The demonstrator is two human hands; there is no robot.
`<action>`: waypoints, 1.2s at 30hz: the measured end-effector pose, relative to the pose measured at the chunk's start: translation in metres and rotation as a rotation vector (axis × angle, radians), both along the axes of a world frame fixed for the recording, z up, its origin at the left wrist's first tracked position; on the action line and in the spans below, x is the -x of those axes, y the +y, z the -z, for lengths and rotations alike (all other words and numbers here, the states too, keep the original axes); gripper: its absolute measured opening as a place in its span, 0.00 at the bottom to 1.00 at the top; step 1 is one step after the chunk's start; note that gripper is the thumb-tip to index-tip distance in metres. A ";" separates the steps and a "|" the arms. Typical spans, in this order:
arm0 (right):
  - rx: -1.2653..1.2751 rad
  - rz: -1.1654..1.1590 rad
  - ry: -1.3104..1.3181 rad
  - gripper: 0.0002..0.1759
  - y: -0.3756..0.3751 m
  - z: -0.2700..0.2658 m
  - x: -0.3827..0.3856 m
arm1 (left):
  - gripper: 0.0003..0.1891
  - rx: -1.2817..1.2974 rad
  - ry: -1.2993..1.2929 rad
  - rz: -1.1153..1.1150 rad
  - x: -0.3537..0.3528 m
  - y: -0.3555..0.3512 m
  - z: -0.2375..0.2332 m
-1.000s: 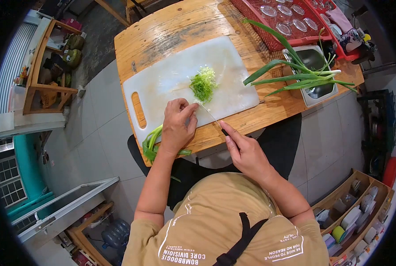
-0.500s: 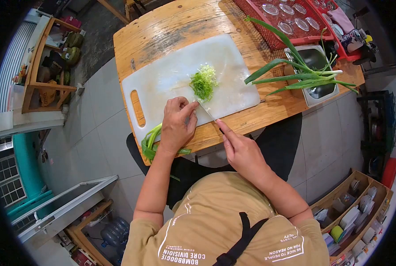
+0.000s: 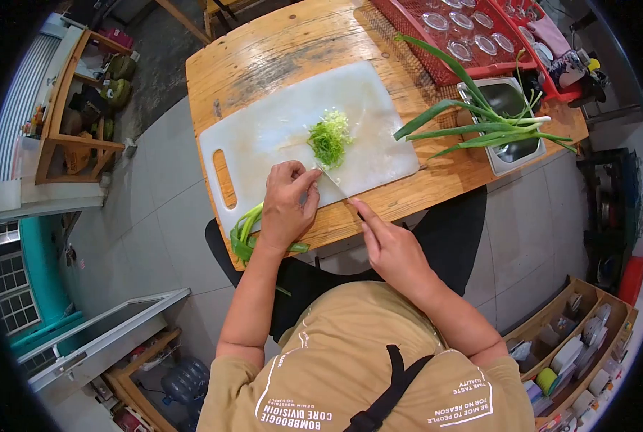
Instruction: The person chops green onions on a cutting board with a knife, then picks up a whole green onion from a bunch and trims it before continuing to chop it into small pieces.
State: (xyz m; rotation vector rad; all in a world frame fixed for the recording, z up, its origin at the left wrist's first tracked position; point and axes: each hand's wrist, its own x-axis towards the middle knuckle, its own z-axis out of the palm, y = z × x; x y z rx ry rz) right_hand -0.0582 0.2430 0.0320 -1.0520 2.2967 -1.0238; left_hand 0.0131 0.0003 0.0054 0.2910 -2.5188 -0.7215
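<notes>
My left hand (image 3: 290,201) is closed over the near edge of the white cutting board (image 3: 260,133), its fingers curled around green onions. Green onion stalks (image 3: 245,225) come out beneath the wrist and hang over the board's corner. My right hand (image 3: 397,252) grips the handle of a knife (image 3: 337,185). The blade points up and left, its tip by my left fingertips. Just beyond the tip lies a small heap of chopped green onion (image 3: 328,141), pale at the top and darker green below.
Whole green onions (image 3: 505,129) lie across a steel pan (image 3: 536,153) at the table's right. A red crate (image 3: 436,61) of upturned glasses stands behind it. The wooden table (image 3: 228,68) ends just in front of my body. A dark chair (image 3: 454,237) sits under the edge.
Both hands keep nearly the same place, with the knife still at my left fingertips. The view has shifted slightly, and the chopped heap looks about the same.
</notes>
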 end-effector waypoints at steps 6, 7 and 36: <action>0.048 0.031 -0.249 0.28 0.006 -0.018 0.010 | 0.14 -0.006 0.014 0.006 0.000 0.002 0.004; 0.051 0.028 -0.249 0.28 0.006 -0.021 0.011 | 0.14 -0.006 0.014 0.003 -0.001 0.001 0.003; -0.140 -0.056 0.031 0.36 0.003 -0.008 0.001 | 0.12 -0.036 0.044 -0.027 -0.001 0.000 0.008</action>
